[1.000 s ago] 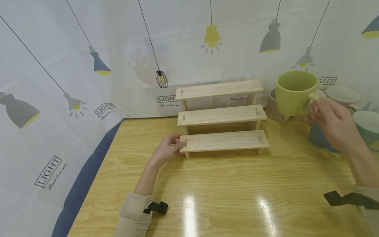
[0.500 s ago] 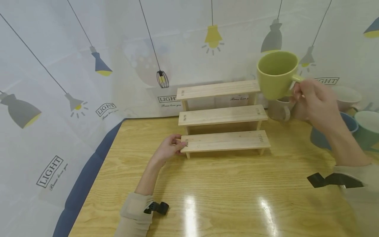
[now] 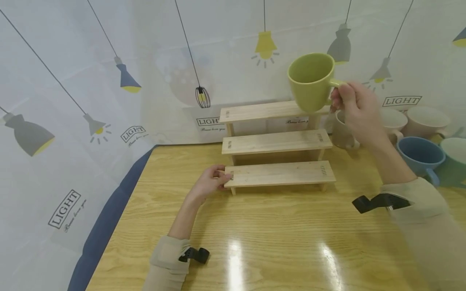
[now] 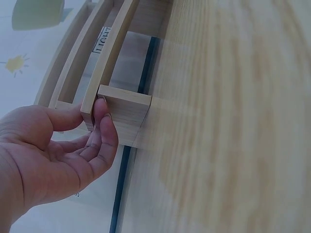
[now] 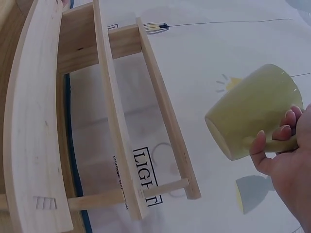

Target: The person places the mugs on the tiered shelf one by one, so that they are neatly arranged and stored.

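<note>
A yellow-green mug (image 3: pixel 310 83) is held in the air by its handle in my right hand (image 3: pixel 358 111). In the head view it overlaps the right part of the top shelf; the right wrist view shows the mug (image 5: pixel 255 111) apart from the wood, its base toward the rack. The three-tier wooden rack (image 3: pixel 278 141) stands on the table against the wall. My left hand (image 3: pixel 209 182) pinches the left end of its lowest board, thumb on top and fingers beneath, as the left wrist view shows the hand (image 4: pixel 63 155) gripping the board's end (image 4: pixel 95 99).
Right of the rack stand several mugs: a greyish one (image 3: pixel 342 135), a blue one (image 3: pixel 418 155), a pale green one (image 3: pixel 453 161) and pale ones (image 3: pixel 426 119) behind. The wooden table (image 3: pixel 276 238) meets a wall sheet (image 3: pixel 225 48) printed with lamps.
My right hand has carried the mug left and up, from above the other mugs to the right end of the rack's top. The left hand keeps its grip on the lowest board.
</note>
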The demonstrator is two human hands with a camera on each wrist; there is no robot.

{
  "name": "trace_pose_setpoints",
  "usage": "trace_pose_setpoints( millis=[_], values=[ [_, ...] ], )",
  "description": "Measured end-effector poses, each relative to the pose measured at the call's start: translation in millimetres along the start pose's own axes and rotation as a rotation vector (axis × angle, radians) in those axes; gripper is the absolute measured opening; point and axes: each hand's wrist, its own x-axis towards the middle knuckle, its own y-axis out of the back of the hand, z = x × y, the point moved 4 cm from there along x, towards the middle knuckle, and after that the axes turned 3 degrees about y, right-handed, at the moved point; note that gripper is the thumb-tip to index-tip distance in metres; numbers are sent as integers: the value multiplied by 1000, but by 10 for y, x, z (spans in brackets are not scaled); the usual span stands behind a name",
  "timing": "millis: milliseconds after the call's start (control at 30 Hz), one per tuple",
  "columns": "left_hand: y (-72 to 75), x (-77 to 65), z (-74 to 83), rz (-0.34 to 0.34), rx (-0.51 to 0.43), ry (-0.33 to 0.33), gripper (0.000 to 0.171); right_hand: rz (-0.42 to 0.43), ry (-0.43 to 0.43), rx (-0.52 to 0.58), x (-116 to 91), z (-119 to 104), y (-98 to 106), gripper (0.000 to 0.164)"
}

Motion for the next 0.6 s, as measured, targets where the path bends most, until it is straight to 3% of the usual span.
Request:
trace_pose_setpoints(
  millis=[267, 333, 500, 600],
  values=[
    [-4, -27, 17, -13, -10, -4, 56, 10, -74, 268, 157, 81, -277, 28],
    [-2, -1, -15, -10, -13, -7, 56, 22, -65, 281, 182, 96, -353, 29],
    [-2, -3, -14, -14, -32, -3, 55, 9, -25, 148, 264, 121, -525, 28],
    [2, -7, -11, -15, -31, -4, 56, -16, -10, 141, 301, 132, -638, 28]
  ],
)
